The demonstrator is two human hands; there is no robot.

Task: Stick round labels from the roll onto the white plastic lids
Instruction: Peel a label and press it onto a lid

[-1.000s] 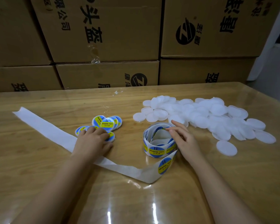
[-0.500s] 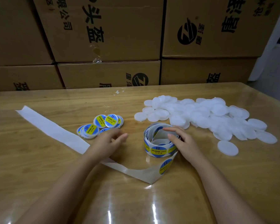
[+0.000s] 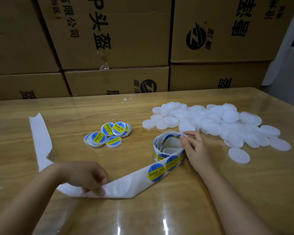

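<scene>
Roughly seven labelled lids (image 3: 107, 129) — one roll (image 3: 160, 156).

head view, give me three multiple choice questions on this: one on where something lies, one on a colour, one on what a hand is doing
1. Where do the labelled lids lie from the label roll?
A. on its right
B. on its left
C. inside it

2. What colours are the round labels?
A. red and white
B. green and black
C. blue and yellow

3. What is the left hand doing?
A. pinching the bare backing strip
B. lying flat on the table
C. lifting a plain lid

Answers: B, the labelled cluster sits left of the roll; C, each label shows blue with a yellow band; A, its fingers curl round the strip's fold.
</scene>
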